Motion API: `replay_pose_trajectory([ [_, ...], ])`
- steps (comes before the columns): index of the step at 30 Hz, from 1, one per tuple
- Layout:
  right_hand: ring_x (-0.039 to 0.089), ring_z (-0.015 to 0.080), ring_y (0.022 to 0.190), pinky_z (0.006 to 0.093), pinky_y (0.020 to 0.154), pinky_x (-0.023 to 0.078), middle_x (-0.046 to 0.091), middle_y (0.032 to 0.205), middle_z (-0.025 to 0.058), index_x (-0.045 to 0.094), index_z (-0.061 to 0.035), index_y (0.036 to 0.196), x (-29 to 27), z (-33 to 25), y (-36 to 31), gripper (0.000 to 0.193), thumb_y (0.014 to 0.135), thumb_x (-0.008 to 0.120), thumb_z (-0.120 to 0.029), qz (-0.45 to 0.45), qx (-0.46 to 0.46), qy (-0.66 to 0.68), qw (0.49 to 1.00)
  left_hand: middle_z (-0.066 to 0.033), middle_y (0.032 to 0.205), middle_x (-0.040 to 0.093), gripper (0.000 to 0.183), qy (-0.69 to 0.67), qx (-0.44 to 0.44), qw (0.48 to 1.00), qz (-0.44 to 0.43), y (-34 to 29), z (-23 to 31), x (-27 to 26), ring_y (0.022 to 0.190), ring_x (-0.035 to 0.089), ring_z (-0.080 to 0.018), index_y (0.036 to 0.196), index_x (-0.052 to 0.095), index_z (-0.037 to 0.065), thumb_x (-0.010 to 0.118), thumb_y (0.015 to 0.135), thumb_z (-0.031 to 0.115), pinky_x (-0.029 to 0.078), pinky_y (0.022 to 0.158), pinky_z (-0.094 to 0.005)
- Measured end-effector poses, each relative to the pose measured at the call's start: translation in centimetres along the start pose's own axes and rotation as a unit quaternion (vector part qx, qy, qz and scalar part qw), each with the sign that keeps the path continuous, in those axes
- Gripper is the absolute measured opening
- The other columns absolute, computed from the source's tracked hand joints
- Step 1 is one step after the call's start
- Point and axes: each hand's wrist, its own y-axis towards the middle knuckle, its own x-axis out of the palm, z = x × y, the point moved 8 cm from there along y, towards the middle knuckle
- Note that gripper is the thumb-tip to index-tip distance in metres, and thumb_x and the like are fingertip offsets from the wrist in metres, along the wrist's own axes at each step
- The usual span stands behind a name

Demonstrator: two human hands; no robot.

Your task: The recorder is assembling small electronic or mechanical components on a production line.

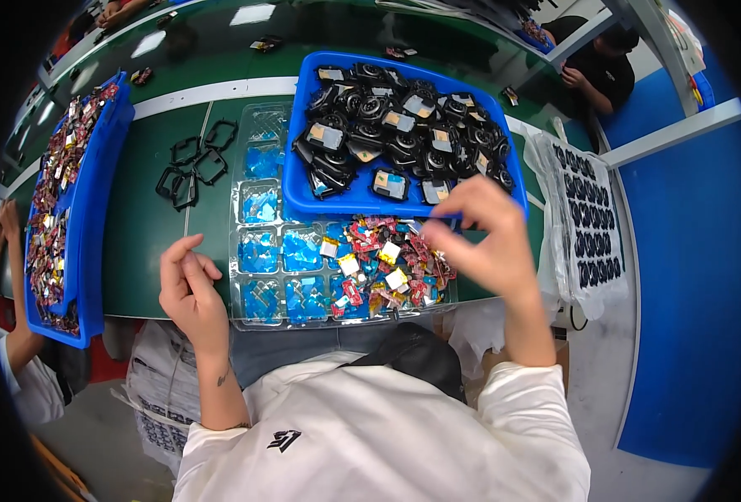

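My left hand [191, 289] hovers over the green table, left of a clear plastic tray [235, 251]. Its fingers are loosely bent and apart, with nothing seen in them. At the near edge of a blue bin [337, 209], my right hand [497, 243] is closed in a pinch, thumb and fingertips close together; what they hold, if anything, is too small to make out. Below it lies a heap of red circuit boards [425, 289] with white battery-like blocks [349, 265], on the tray's right part. Black device housings [404, 144] fill the bin. Blue film pieces [305, 251] lie in the tray's compartments.
Several black frames [211, 166] lie on the table [148, 243]. At left stands a long blue bin [94, 243] of circuit boards. White trays with black parts [586, 213] stand at right. Co-workers' hands [8, 222] show at left; another person [609, 71] sits far right.
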Motion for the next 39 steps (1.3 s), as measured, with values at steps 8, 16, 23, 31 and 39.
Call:
replay_pose_trajectory([
  [8, 0.049, 0.0226, 0.083, 0.0324, 0.073, 0.042, 0.056, 0.093, 0.0038, 0.068, -0.0086, 0.085, 2.9, -1.8, -2.4, 0.022, 0.064, 0.077, -0.012, 0.009, -0.052, -0.01, 0.999, 0.0021, 0.065, 0.05, 0.018, -0.011, -0.001, 1.0, -0.023, -0.3, 1.1, 0.4, 0.06, 0.046, -0.0044, 0.107, 0.059, 0.0, 0.051, 0.091, 0.0, 0.036, 0.055, -0.0173],
  [16, 0.051, 0.0241, 0.089, 0.0327, 0.075, 0.046, 0.059, 0.097, 0.0061, 0.069, -0.0087, 0.083, 4.0, -2.5, -2.6, 0.019, 0.065, 0.072, -0.004, 0.022, -0.085, -0.011, 0.996, -0.0048, 0.075, 0.061, 0.014, 0.046, 0.11, 0.971, -0.205, -1.3, 7.0, 6.4, 0.067, 0.055, -0.0146, 0.088, 0.068, 0.002, 0.069, 0.074, 0.001, 0.042, 0.059, -0.0255],
  [23, 0.052, 0.0238, 0.089, 0.0346, 0.077, 0.044, 0.06, 0.096, 0.0051, 0.066, -0.006, 0.082, 3.5, -2.9, -3.3, 0.012, 0.071, 0.068, -0.006, 0.064, -0.055, 0.044, 0.995, -0.0057, 0.073, 0.057, 0.012, 0.151, 0.231, 0.924, -0.265, -3.0, 8.6, 12.0, 0.07, 0.052, -0.0226, 0.08, 0.068, 0.005, 0.073, 0.07, 0.007, 0.042, 0.062, -0.0334],
  [31, 0.054, 0.0252, 0.095, 0.0359, 0.08, 0.043, 0.062, 0.101, 0.0057, 0.066, -0.0055, 0.087, 3.9, -5.3, -1.4, 0.017, 0.071, 0.071, -0.008, 0.065, -0.157, 0.039, 0.985, -0.0046, 0.07, 0.063, 0.005, 0.019, 0.102, 0.96, -0.259, -1.4, 8.7, 9.9, 0.062, 0.053, -0.0158, 0.076, 0.067, 0.002, 0.071, 0.074, 0.003, 0.041, 0.055, -0.0252],
  [39, 0.056, 0.0212, 0.085, 0.033, 0.073, 0.039, 0.063, 0.087, 0.0026, 0.063, -0.0054, 0.087, 5.6, -5.4, -0.6, 0.014, 0.075, 0.069, -0.008, -0.026, -0.113, 0.078, 0.99, -0.0043, 0.073, 0.063, 0.006, -0.084, -0.008, 0.959, -0.27, -1.7, 5.8, 8.6, 0.065, 0.053, -0.0082, 0.079, 0.066, -0.001, 0.07, 0.078, 0.003, 0.041, 0.058, -0.0209],
])
